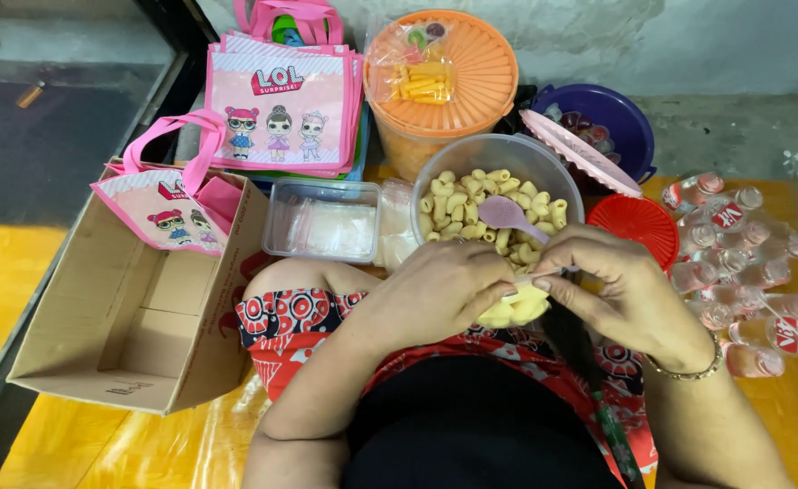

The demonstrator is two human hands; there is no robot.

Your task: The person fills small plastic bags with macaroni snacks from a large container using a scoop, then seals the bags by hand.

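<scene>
Both hands meet over my lap on a small clear plastic bag [513, 310] filled with pale yellow snack pieces. My left hand [440, 288] grips the bag's top from the left. From the right, my right hand [621, 288] pinches the bag's mouth; it wears a thin bracelet. Just beyond the hands stands a clear round tub [435, 167] of the same tube-shaped snacks with a lilac plastic scoop [510, 215] lying in it.
An open cardboard box [82, 335] with a pink cartoon tote bag [173, 213] sits at left; more pink totes [277, 104] lie behind. A clear tray of small bags [322, 226], an orange lidded bucket [471, 81], a purple basin [621, 122], a red lid [639, 226] and several small bottles [743, 263] surround me.
</scene>
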